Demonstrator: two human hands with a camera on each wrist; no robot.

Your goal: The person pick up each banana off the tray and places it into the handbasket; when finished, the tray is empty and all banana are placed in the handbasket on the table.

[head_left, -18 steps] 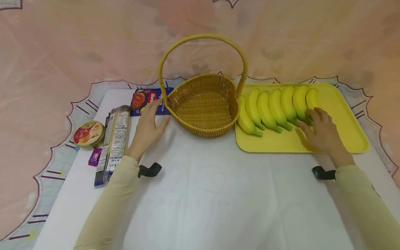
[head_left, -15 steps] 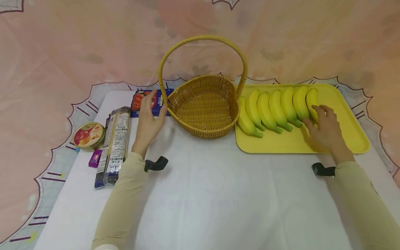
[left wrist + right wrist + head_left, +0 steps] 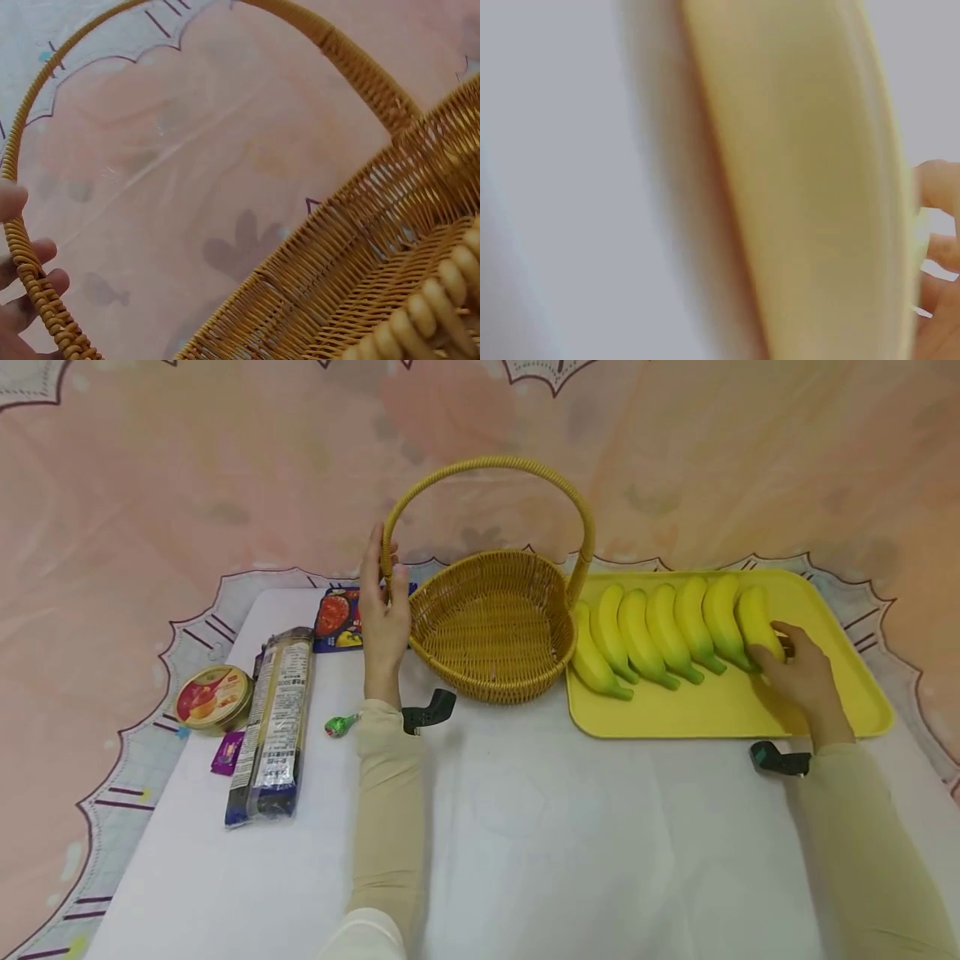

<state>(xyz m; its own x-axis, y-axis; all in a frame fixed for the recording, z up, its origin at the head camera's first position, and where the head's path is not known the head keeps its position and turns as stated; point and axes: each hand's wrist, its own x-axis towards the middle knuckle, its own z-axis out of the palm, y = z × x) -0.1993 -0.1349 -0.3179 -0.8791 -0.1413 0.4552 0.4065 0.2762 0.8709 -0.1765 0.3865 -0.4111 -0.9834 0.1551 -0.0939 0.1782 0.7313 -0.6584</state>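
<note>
My left hand point(image 3: 384, 622) is at the left side of the wicker basket point(image 3: 491, 689). Its fingers and thumb close round the upright part of the arched handle point(image 3: 26, 259), with fingertips showing past it in the left wrist view. On the yellow tray point(image 3: 847, 685), my right hand point(image 3: 806, 677) grips the lower part of the rightmost banana point(image 3: 756, 617), thumb on one side and fingers on the other. Several more bananas point(image 3: 660, 627) lie side by side to its left. The tray's blurred side point(image 3: 802, 180) hides most of that banana in the right wrist view.
Left of the basket lie a blue sauce packet point(image 3: 337, 618), a long clear package point(image 3: 273, 727), a round tin point(image 3: 215, 697), a small purple packet point(image 3: 227, 753) and a green-wrapped sweet point(image 3: 341, 725). A patterned cloth point(image 3: 300, 477) hangs behind the white table point(image 3: 555, 843).
My left hand has moved right and up from over the blue packet to the basket handle, uncovering the green sweet. My right hand has shifted slightly right and taken hold of the rightmost banana.
</note>
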